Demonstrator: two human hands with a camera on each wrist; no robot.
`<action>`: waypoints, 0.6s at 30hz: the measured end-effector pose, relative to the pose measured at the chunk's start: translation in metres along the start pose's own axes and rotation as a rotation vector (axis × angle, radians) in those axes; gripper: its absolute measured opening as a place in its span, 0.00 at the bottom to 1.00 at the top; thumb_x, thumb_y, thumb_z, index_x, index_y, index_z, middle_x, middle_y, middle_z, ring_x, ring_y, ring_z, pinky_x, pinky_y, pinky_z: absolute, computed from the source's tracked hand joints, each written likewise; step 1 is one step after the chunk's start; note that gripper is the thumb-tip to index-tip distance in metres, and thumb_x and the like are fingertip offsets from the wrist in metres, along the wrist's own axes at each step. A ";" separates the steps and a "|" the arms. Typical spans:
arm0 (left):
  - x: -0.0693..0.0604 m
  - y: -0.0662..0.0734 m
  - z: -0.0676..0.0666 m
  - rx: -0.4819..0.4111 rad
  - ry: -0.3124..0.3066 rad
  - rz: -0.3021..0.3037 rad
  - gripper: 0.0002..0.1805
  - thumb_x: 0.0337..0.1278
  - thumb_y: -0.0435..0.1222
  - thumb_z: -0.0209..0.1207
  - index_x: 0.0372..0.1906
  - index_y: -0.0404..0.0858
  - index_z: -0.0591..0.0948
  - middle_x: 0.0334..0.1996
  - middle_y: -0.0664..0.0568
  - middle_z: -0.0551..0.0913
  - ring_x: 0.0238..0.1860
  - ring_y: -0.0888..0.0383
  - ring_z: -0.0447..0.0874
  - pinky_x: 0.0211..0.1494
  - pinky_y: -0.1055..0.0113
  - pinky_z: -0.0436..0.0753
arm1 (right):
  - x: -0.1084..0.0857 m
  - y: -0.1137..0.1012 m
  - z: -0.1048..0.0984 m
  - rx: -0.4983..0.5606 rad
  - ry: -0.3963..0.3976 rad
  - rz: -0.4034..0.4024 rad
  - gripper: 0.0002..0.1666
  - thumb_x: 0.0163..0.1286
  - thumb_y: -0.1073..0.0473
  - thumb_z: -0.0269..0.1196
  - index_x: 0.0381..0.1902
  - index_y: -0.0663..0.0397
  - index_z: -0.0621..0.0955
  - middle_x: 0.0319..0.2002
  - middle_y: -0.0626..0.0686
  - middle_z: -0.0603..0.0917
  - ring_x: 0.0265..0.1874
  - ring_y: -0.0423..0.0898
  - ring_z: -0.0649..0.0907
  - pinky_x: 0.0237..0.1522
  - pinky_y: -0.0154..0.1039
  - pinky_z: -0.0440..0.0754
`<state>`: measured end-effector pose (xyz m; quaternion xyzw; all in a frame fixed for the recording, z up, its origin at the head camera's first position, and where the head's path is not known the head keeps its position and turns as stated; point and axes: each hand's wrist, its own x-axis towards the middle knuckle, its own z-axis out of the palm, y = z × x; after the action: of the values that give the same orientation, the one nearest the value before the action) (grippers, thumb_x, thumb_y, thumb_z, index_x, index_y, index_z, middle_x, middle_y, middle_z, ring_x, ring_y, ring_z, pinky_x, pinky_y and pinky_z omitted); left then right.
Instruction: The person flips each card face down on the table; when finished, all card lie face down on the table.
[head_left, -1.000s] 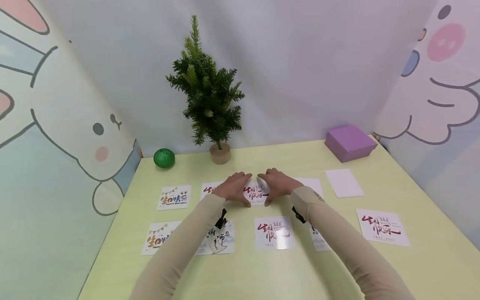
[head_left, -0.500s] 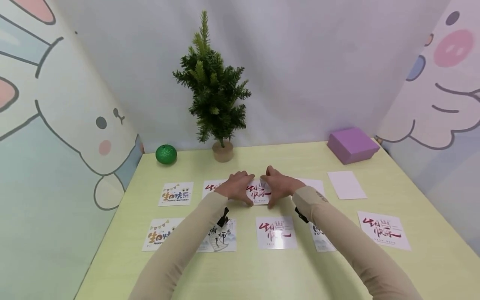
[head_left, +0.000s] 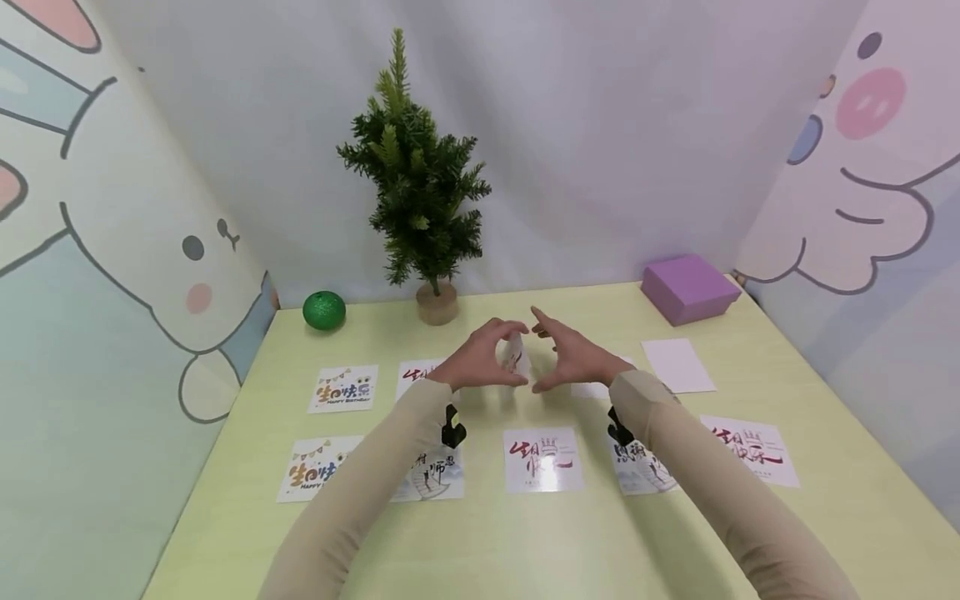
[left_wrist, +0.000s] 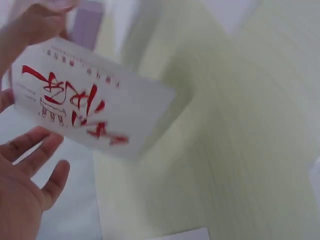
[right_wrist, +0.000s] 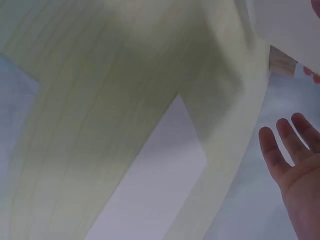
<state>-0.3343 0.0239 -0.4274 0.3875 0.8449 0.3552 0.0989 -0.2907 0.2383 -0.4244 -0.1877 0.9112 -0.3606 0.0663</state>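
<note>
At the centre of the head view, my left hand (head_left: 487,354) holds a white card (head_left: 516,357) between fingers and thumb. The card is raised off the table and turned nearly edge-on. My right hand (head_left: 581,358) is just right of it, fingers and thumb spread, with a gap to the card. In the left wrist view the card (left_wrist: 135,100) shows red characters and slants above the table; fingers lie at its far edge. The right wrist view shows spread fingers, with the card's pale side (right_wrist: 285,25) at the upper right.
Several printed cards lie around the hands, one (head_left: 543,460) in front. Behind are a green ball (head_left: 324,311), a small tree (head_left: 423,192) in a wooden base and a purple box (head_left: 690,289). A blank card (head_left: 678,365) lies before the box.
The card between the hands has left the table and turned from flat to steeply tilted. Both hands have risen, and the right hand now stands apart from the card.
</note>
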 end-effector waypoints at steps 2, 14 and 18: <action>-0.004 -0.001 -0.005 -0.111 0.044 0.010 0.39 0.39 0.45 0.76 0.59 0.46 0.69 0.55 0.53 0.73 0.60 0.53 0.72 0.62 0.50 0.74 | 0.000 0.001 0.004 0.075 -0.006 -0.019 0.72 0.41 0.58 0.80 0.77 0.50 0.47 0.68 0.62 0.67 0.69 0.59 0.67 0.63 0.59 0.69; -0.033 -0.037 -0.006 0.275 -0.051 -0.073 0.36 0.38 0.61 0.70 0.53 0.50 0.75 0.66 0.50 0.68 0.71 0.49 0.58 0.64 0.45 0.63 | 0.008 0.013 0.026 -0.296 -0.086 -0.116 0.34 0.45 0.47 0.77 0.50 0.50 0.80 0.60 0.58 0.77 0.58 0.58 0.77 0.60 0.53 0.74; -0.043 -0.052 -0.020 0.313 -0.064 -0.095 0.41 0.35 0.59 0.72 0.58 0.47 0.75 0.65 0.51 0.71 0.70 0.49 0.59 0.64 0.45 0.62 | 0.010 0.021 0.026 -0.377 -0.153 -0.094 0.33 0.51 0.42 0.74 0.53 0.48 0.80 0.65 0.59 0.73 0.62 0.60 0.75 0.63 0.54 0.71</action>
<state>-0.3445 -0.0408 -0.4533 0.3689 0.9037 0.2020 0.0807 -0.2994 0.2315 -0.4578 -0.2661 0.9451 -0.1711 0.0820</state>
